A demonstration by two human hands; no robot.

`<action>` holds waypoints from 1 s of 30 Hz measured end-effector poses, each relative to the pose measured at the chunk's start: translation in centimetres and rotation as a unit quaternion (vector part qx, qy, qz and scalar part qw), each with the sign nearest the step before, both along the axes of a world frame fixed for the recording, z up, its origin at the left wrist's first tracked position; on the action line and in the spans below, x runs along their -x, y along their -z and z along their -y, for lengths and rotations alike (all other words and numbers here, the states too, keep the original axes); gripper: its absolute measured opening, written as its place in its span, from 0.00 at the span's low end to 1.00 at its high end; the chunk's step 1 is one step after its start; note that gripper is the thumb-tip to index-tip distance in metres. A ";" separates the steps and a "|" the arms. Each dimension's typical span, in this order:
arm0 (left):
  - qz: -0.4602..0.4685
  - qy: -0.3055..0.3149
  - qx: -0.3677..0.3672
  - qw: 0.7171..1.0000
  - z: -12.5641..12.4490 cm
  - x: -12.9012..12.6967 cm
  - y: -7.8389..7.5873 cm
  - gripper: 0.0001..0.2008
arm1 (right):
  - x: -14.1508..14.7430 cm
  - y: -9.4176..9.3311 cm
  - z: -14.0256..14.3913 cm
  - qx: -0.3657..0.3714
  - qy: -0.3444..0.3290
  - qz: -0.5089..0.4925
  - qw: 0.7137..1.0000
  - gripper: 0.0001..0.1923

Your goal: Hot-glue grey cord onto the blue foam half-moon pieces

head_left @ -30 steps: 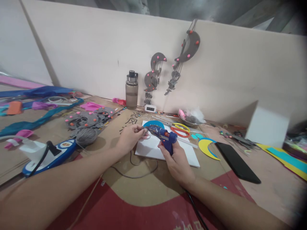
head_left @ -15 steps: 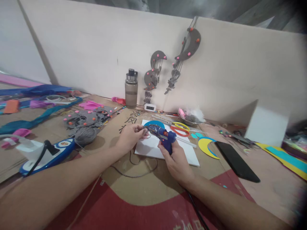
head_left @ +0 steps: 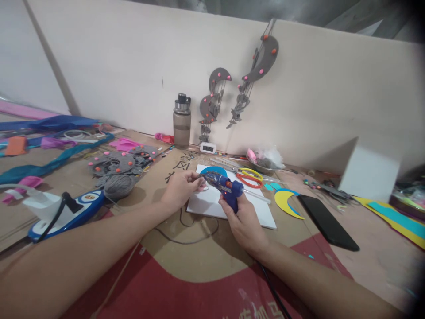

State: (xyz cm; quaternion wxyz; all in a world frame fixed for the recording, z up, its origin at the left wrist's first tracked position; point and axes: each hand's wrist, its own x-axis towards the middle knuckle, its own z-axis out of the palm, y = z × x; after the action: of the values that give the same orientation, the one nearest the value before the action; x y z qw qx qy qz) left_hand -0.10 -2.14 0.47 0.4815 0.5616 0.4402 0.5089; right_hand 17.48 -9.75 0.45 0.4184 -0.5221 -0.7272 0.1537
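Observation:
My right hand [head_left: 245,223] grips the handle of a blue glue gun [head_left: 224,188], its nozzle pointing left toward my left hand [head_left: 181,188]. That hand pinches a small pale piece at the nozzle tip; the piece is too small to name. Both hands hover over a white board [head_left: 260,213] lying on the cardboard-covered table. A blue round cutout [head_left: 212,170] lies at the board's far edge. The gun's black cord [head_left: 269,288] runs back along my right arm.
A grey water bottle [head_left: 181,121] and small white clock [head_left: 207,148] stand by the wall. Scissors with yellow and red handles [head_left: 248,176], a yellow crescent [head_left: 286,202], a black phone [head_left: 327,221] and a white box [head_left: 369,175] lie right. Grey yarn [head_left: 117,186] and felt scraps lie left.
The view has shifted slightly; both hands stay together at the glue gun's tip with hardly any movement.

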 end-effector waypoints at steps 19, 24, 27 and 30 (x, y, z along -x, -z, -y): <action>-0.004 -0.007 -0.014 1.000 0.1 0.0 0.0 0.13 | -0.1 0.1 -0.1 -0.011 0.001 0.020 1.000 0.12; 0.005 -0.010 -0.018 1.000 0.2 0.1 -0.2 0.13 | 0.0 0.0 -0.1 -0.016 0.001 0.017 1.000 0.12; 0.023 -0.006 -0.012 1.000 0.2 0.0 -0.2 0.14 | 0.0 0.0 -0.2 -0.019 0.000 0.015 1.000 0.12; 0.028 -0.005 -0.008 1.000 0.1 0.1 -0.1 0.14 | -0.1 0.1 -0.2 -0.014 0.008 0.013 1.000 0.13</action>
State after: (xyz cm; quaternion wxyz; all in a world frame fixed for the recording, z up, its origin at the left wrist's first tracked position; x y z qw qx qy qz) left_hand -0.17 -2.24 0.62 0.4863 0.5489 0.4254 0.5303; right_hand 17.53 -9.52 0.38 0.4176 -0.5239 -0.7303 0.1332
